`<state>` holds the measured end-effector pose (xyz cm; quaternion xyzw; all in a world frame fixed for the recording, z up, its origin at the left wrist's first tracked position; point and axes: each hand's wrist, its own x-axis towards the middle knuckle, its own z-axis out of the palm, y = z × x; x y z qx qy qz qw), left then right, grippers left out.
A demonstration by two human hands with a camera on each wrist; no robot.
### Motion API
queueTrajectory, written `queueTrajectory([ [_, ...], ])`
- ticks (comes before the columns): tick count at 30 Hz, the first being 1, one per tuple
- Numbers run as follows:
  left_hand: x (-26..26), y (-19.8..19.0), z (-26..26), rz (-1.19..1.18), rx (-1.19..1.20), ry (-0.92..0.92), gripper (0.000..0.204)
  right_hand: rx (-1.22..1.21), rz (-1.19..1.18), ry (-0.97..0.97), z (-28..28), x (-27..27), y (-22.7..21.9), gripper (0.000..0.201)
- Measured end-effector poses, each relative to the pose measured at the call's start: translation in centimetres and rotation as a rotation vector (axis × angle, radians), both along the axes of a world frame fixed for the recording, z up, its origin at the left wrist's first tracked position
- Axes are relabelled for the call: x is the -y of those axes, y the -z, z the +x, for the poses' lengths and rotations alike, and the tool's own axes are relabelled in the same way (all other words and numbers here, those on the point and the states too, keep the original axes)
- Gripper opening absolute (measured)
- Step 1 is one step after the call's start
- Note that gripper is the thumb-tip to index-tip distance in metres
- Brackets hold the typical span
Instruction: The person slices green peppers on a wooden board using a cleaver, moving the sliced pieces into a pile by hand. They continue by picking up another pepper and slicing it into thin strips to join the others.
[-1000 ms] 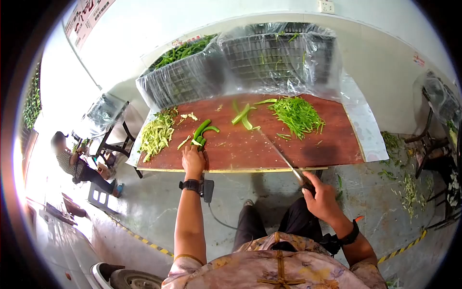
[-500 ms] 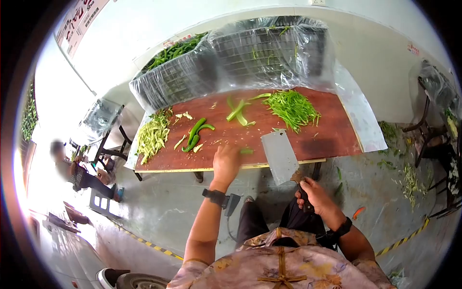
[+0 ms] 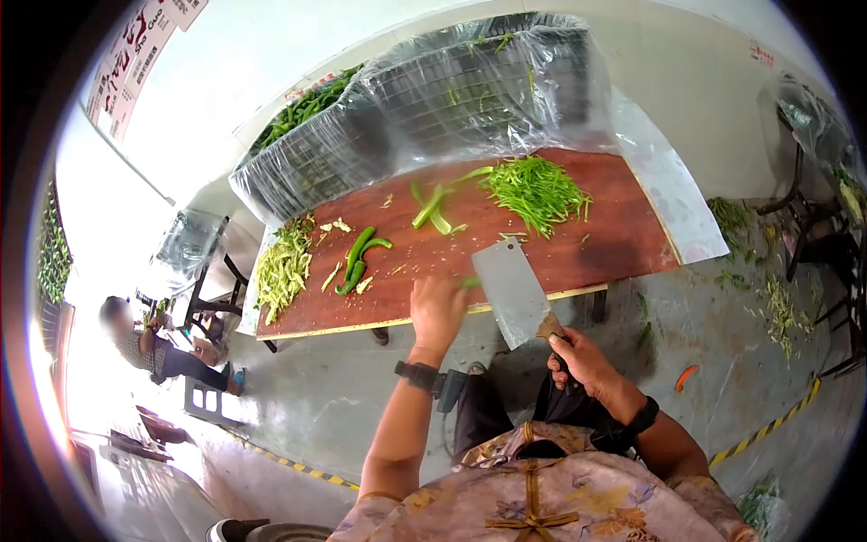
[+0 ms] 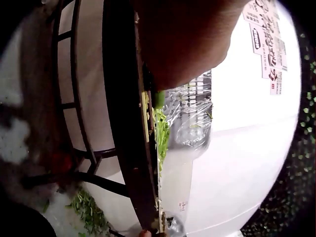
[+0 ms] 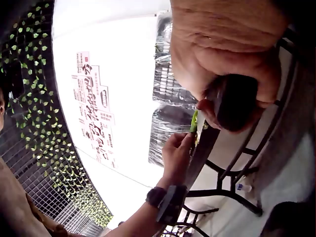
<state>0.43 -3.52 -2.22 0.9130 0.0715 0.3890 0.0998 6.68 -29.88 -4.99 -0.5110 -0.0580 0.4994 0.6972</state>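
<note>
At the table's front edge, my left hand (image 3: 438,312) holds a green pepper (image 3: 470,282), blurred in the head view; the right wrist view shows the pepper (image 5: 193,121) in the fingers of that hand (image 5: 176,157). My right hand (image 3: 585,363) grips the handle of a cleaver, its broad blade (image 3: 511,289) just right of the held pepper. Whole green peppers (image 3: 353,262) lie left of my left hand on the red-brown table (image 3: 623,217). Beyond it are opened pepper pieces (image 3: 433,210). Green shreds (image 3: 542,194) are heaped at the right, pale scraps (image 3: 284,268) at the left.
Plastic-covered crates (image 3: 488,99) stand along the table's back, the left one holding green peppers (image 3: 302,113). A person (image 3: 149,348) sits at the far left. Plant scraps (image 3: 778,316) litter the floor at the right, near a chair (image 3: 840,280).
My left hand has moved right from the whole peppers, taking one with it. The cleaver has turned from edge-on to showing its broad face. The head view has shifted.
</note>
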Motion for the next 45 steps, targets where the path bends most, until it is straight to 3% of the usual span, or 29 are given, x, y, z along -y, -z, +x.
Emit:
queueTrajectory([
  [31,0.4,0.0,0.2,0.033,0.070,-0.030,0.023,-0.006,0.022,-0.066,-0.3,-1.0,0.5,0.028],
  [43,0.1,0.1,0.4,0.052,0.068,-0.034,0.018,0.109,-0.040,-0.092,-1.0,-0.2,-0.7,0.029],
  [45,0.0,0.0,0.4,0.037,0.063,-0.034,0.018,0.101,-0.007,-0.096,-1.5,0.2,-1.0,0.018],
])
